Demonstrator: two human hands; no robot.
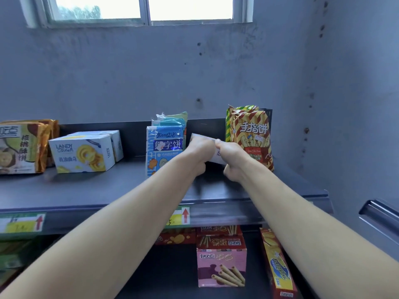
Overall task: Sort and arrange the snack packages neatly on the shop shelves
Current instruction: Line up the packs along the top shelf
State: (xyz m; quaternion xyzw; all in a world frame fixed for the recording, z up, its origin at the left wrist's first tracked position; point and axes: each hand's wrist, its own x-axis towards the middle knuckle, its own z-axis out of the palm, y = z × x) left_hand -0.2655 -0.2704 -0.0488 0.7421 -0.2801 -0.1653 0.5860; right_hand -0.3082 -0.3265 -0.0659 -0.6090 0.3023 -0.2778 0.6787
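Both my hands grip one white snack package above the top shelf. My left hand holds its left side and my right hand its right side, so most of it is hidden. It sits in the gap between the blue-and-white biscuit bags on the left and the red-and-yellow striped finger-biscuit bags on the right. Both groups stand upright against the shelf's back.
Further left on the top shelf stand two white butter-cookie boxes and gold walnut-cookie packs. The lower shelf holds pink egg-roll boxes, a red-and-yellow box and green packs at the left. A wall closes the right side.
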